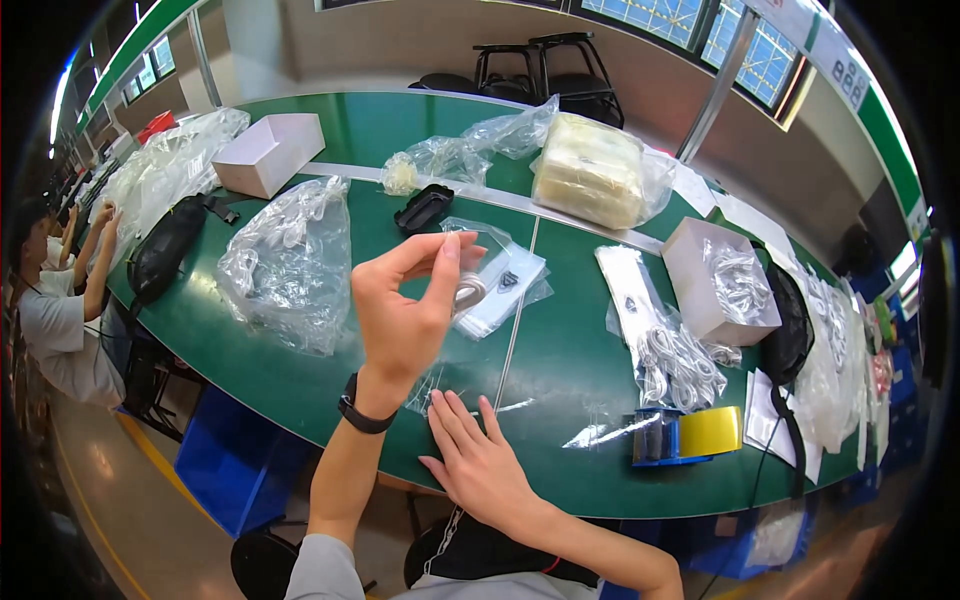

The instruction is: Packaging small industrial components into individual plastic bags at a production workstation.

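My left hand [405, 305], with a black wristband, is raised over the middle of the green table. Its thumb and index finger are pinched together; what they hold, if anything, I cannot make out. Just below the fingertips shows a coiled white cable [468, 292]; whether it hangs from them or lies behind is unclear. Flat clear bags with white inserts [505, 280] lie beyond it. My right hand [478, 455] rests flat near the table's front edge, fingers stretched out. At its fingertips is a thin clear plastic piece [425, 390].
Tape dispenser [690, 436], bundled white cables [680, 360] and a white box of bagged cables [715, 280] stand right. A black tray [424, 208] and a packed bag stack [590, 170] lie farther back. Left are a large plastic bag [290, 265], an open white box [268, 155] and a co-worker [70, 310].
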A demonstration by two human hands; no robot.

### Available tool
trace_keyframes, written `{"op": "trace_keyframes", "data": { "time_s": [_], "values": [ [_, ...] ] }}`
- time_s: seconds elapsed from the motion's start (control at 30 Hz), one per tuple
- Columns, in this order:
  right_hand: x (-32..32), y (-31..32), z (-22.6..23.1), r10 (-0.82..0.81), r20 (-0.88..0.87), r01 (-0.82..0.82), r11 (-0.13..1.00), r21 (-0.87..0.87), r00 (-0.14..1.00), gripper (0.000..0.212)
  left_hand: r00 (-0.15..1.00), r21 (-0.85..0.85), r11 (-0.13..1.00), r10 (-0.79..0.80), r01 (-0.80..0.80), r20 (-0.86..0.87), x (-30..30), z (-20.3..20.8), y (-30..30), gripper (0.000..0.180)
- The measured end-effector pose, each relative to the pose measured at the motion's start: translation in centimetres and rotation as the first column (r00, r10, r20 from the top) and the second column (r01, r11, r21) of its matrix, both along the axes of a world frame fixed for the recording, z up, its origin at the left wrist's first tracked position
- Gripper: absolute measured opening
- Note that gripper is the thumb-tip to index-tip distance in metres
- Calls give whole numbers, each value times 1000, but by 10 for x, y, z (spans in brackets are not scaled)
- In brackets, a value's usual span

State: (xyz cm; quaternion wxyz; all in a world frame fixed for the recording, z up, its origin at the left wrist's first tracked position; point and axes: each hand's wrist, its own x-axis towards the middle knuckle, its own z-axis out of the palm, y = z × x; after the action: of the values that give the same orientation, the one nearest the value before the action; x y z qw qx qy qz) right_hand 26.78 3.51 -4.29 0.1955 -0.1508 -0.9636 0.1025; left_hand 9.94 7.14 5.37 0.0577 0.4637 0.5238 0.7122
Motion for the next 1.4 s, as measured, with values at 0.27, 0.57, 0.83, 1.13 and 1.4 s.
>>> {"op": "trace_keyframes", "data": {
  "time_s": [0.27, 0.57, 0.83, 1.13, 1.4],
  "values": [
    [8, 12, -1, -7, -182, -86, 863, -499, 983, 46, 1000, -38, 999, -10, 9, -17, 2, -2, 0, 17],
    [16, 45, 25, -585, -432, -492, 63, -868, 687, 36, 1000, -87, 996, -2, 1, -12, 6, 0, -1, 21],
    [11, 71, 70, -595, -614, -512, 358, -781, 520, 51, 971, -52, 998, -52, 41, -234, 20, -6, 4, 19],
    [24, 95, 78, -412, -674, -295, 672, -679, 614, 12, 924, -100, 928, -368, 359, -106, 28, -9, -3, 17],
    [48, 89, 100, -355, -669, -68, 852, -519, 654, 5, 821, -76, 818, -565, 570, 82, 36, -5, -6, 15]
  ]
}}
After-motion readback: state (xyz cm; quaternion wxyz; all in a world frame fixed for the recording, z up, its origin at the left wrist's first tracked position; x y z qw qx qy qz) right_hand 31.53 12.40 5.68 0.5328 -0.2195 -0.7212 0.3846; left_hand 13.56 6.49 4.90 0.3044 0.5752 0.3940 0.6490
